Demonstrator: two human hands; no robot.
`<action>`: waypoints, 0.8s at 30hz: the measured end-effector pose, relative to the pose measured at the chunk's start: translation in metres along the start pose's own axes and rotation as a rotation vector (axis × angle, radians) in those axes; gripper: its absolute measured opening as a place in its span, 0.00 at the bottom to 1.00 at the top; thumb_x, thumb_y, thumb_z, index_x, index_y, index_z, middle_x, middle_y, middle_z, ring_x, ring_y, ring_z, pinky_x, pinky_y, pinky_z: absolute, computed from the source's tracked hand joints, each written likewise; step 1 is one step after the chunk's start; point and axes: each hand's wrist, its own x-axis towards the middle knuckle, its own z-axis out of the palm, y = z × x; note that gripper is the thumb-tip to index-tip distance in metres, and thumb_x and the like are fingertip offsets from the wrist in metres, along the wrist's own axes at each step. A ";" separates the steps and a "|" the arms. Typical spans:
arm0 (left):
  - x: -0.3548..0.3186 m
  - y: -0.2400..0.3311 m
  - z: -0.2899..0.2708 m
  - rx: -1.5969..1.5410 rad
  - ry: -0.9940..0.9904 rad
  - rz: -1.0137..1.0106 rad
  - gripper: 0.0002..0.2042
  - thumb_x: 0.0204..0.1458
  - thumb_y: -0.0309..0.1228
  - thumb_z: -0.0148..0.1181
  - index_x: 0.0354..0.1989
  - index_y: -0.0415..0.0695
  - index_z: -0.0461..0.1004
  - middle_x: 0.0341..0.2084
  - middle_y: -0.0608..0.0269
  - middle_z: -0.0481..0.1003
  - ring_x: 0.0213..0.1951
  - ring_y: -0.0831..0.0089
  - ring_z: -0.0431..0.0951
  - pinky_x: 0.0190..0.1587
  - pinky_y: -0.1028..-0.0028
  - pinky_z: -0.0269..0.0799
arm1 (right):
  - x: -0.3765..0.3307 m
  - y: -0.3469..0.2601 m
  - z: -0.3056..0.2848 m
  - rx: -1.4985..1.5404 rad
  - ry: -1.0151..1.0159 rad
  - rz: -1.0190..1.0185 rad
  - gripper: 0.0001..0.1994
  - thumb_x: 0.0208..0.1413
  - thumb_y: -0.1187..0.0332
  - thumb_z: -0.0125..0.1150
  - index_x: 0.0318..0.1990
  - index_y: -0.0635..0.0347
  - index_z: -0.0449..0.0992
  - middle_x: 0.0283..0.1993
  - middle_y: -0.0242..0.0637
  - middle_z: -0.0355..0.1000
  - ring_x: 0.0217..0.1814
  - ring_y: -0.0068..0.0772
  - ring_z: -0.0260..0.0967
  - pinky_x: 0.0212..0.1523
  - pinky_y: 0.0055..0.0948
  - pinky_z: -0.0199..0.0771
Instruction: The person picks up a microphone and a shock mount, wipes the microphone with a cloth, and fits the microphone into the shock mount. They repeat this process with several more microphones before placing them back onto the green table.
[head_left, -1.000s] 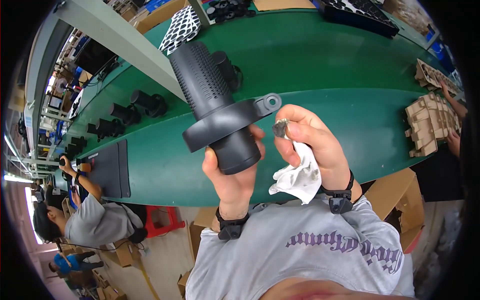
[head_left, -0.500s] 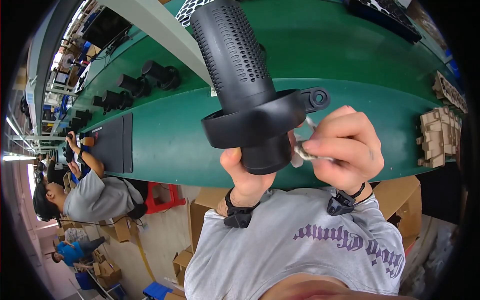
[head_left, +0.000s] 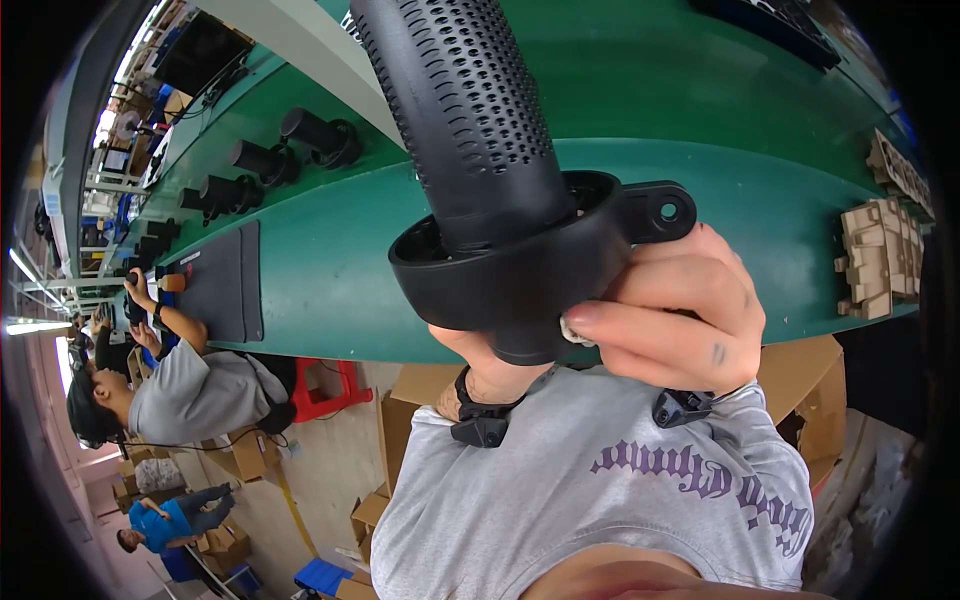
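Black perforated device held aloft, tilted, above the desk. Its lower end is gripped by the left hand, mostly hidden behind the wide collar; exact finger placement cannot be told. A whitish cloth, only a bit showing, is pinched in the right hand, close by the lower body. Handling, as judged: stiff shell, moderate weight, top-heavy, smooth parts possibly slippery. Best held by the lower end or collar; the projecting lug should be spared strain. Similar black units and a dark mat noted leftward, moulded trays rightward. Upper end backed by a pale post, where knocks could occur.
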 end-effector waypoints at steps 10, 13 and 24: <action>0.007 0.000 0.016 -0.360 -0.306 -0.111 0.47 0.45 0.73 0.27 0.52 0.38 0.65 0.37 0.51 0.74 0.33 0.68 0.75 0.33 0.71 0.73 | -0.001 -0.001 0.010 -0.157 0.109 -0.109 0.21 0.20 0.75 0.64 0.32 0.61 0.81 0.27 0.31 0.69 0.24 0.27 0.61 0.19 0.21 0.60; 0.007 -0.003 0.014 -0.450 -0.397 -0.033 0.45 0.46 0.71 0.29 0.52 0.38 0.65 0.37 0.51 0.74 0.33 0.68 0.76 0.33 0.70 0.73 | 0.000 -0.002 0.014 -0.168 0.110 -0.132 0.21 0.19 0.75 0.63 0.32 0.61 0.81 0.26 0.30 0.69 0.23 0.26 0.61 0.18 0.20 0.59; 0.009 0.000 -0.003 -0.271 -0.363 -0.145 0.42 0.48 0.67 0.29 0.52 0.39 0.65 0.43 0.50 0.73 0.35 0.66 0.75 0.36 0.68 0.72 | 0.002 -0.001 0.016 -0.168 0.040 -0.080 0.22 0.17 0.75 0.62 0.32 0.62 0.81 0.26 0.32 0.70 0.22 0.26 0.63 0.16 0.19 0.59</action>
